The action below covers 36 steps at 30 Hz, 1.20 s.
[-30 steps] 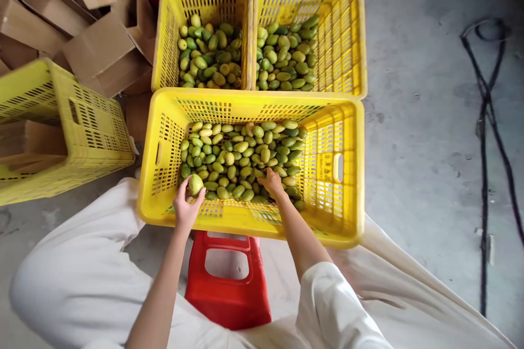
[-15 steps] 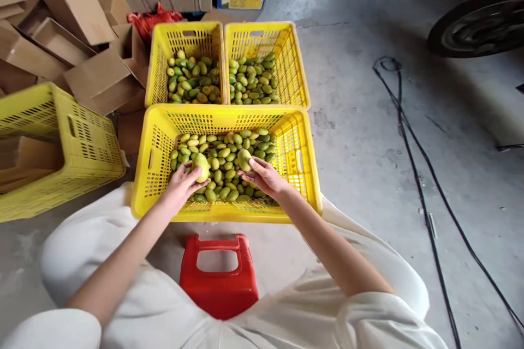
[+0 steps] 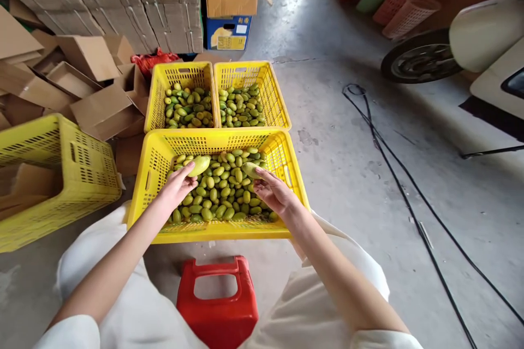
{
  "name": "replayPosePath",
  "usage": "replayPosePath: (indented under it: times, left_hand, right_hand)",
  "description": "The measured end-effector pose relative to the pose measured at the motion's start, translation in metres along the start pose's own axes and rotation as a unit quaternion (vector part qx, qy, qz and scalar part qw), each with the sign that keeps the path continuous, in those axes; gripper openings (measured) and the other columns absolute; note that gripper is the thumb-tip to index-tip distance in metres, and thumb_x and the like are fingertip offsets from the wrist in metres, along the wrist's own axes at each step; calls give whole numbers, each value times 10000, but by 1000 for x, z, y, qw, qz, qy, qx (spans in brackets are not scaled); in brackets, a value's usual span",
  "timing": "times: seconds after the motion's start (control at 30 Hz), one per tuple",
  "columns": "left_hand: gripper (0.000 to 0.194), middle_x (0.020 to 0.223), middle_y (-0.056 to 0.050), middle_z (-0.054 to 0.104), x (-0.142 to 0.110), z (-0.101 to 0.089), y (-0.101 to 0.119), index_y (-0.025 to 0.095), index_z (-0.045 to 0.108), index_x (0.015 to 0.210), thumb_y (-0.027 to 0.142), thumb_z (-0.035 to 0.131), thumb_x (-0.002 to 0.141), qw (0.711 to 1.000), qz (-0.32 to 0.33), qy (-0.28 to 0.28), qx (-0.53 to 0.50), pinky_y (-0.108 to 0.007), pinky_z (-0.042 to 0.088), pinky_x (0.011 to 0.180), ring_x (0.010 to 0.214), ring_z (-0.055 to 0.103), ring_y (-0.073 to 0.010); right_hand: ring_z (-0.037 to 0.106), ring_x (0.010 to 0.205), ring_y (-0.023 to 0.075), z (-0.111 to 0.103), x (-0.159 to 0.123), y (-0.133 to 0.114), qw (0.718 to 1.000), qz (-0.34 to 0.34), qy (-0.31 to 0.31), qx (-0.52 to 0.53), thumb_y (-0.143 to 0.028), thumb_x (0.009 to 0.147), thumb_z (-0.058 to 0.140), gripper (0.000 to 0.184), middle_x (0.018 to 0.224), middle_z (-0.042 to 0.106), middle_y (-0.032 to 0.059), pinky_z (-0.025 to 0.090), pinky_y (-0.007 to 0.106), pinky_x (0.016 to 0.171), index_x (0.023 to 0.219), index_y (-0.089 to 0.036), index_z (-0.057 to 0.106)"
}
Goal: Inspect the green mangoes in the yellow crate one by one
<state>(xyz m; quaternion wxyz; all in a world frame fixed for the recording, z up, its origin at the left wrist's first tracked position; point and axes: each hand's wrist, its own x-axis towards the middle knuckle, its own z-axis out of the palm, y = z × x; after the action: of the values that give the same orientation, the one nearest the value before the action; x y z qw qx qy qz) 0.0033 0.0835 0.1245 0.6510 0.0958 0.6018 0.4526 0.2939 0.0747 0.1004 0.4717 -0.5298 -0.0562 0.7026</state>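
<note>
My left hand (image 3: pixel 177 187) is closed on a yellow-green mango (image 3: pixel 200 166), which points to the right, held between thumb and fingers. In my right hand (image 3: pixel 275 194) another green mango (image 3: pixel 249 169) is pinched, its tip pointing left. Both hands hover over the front yellow crate (image 3: pixel 221 235). Beneath them, many small green mangoes (image 3: pixel 223 196) are spread across the crate's bottom. Two more yellow crates stand against its far side, the left one (image 3: pixel 150 103) and the right one (image 3: pixel 282 106), each partly filled with similar fruit.
A red plastic stool (image 3: pixel 216 316) stands between my knees. Off to the left are a yellow crate (image 3: pixel 90 161) with cardboard inside and a heap of open cartons (image 3: pixel 104 112). A black cable (image 3: pixel 393 161) runs along the floor at right, near a vehicle wheel (image 3: pixel 423 60).
The camera view has tilted up, showing more background. Both mangoes have turned from roughly upright to lying sideways in my hands. The hands have moved slightly farther apart.
</note>
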Motion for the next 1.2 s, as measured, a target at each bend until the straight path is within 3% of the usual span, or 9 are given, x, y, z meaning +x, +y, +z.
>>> replayPosePath:
  times: [0.07, 0.2, 0.3, 0.5, 0.63, 0.73, 0.9, 1.03, 1.2]
  left_hand:
    - [314, 903, -53, 724, 0, 6, -2, 197, 774, 951, 225, 1066, 835, 999, -28, 20, -41, -219, 556, 600, 738, 637, -140]
    - [288, 989, -43, 754, -4, 18, -8, 204, 759, 1011, 279, 1019, 912, 995, -63, 38, -73, -242, 625, 724, 842, 699, -158]
    - [254, 980, -51, 752, -6, 20, -11, 201, 709, 960, 302, 940, 988, 995, -68, -7, -70, -285, 666, 805, 891, 755, -185]
    - [266, 851, -8, 701, -7, 13, -7, 182, 743, 1010, 246, 976, 897, 991, -42, -130, 9, -247, 577, 657, 720, 678, -151]
    - [190, 966, -72, 779, -8, 9, 0, 188, 782, 1100, 284, 878, 967, 985, -63, -160, 16, -331, 674, 801, 901, 789, -230]
    - [137, 1081, -120, 823, -7, 8, 1, 188, 771, 1069, 237, 849, 969, 981, -71, -178, 14, -379, 712, 894, 1056, 836, -276]
    - [324, 1023, -102, 825, -7, 5, 1, 179, 752, 971, 211, 1039, 824, 979, -28, -201, 27, -280, 683, 747, 920, 815, -219]
    - [343, 861, -24, 735, -11, 7, 8, 162, 732, 925, 130, 1029, 758, 982, -33, -183, -19, -158, 532, 567, 684, 680, -100]
    - [205, 738, 33, 633, -17, 18, 15, 143, 775, 1005, 49, 851, 840, 988, -78, -132, -12, -135, 377, 441, 547, 555, -71]
  right_hand:
    - [627, 701, 125, 5, -2, -4, 999, 30, 21, 26, -191, 793, 1058, 343, 882, 788, -11, 579, 215, 593, 918, -263, 746]
    - [731, 769, 170, 10, -4, -8, 995, 75, 45, 40, -226, 856, 1033, 288, 867, 762, 2, 702, 291, 680, 977, -260, 774]
    - [774, 821, 181, 10, -2, -6, 997, 72, 0, 33, -186, 858, 1016, 265, 897, 780, 8, 744, 310, 752, 999, -255, 803]
    - [728, 747, 144, 11, 0, -1, 992, 65, -107, 18, -123, 805, 1015, 301, 879, 818, 23, 666, 218, 651, 858, -226, 738]
    - [684, 701, 120, 13, -1, 0, 991, 54, -123, -6, -166, 748, 1068, 377, 820, 775, -16, 587, 203, 594, 876, -218, 717]
    - [764, 807, 165, 14, 2, 1, 992, 42, -118, -5, -191, 813, 1000, 321, 875, 798, -6, 672, 264, 711, 997, -241, 742]
    - [856, 991, 286, 14, 5, 1, 989, 45, -141, 8, -207, 759, 934, 350, 947, 823, 32, 735, 408, 831, 1017, -272, 707]
    - [802, 891, 213, 17, 2, -2, 992, 25, -124, 22, -244, 780, 1006, 369, 935, 810, 22, 691, 309, 770, 970, -255, 690]
    - [577, 635, 101, 19, 0, -5, 994, 60, -70, 52, -94, 756, 908, 387, 844, 733, -25, 459, 160, 491, 892, -253, 583]
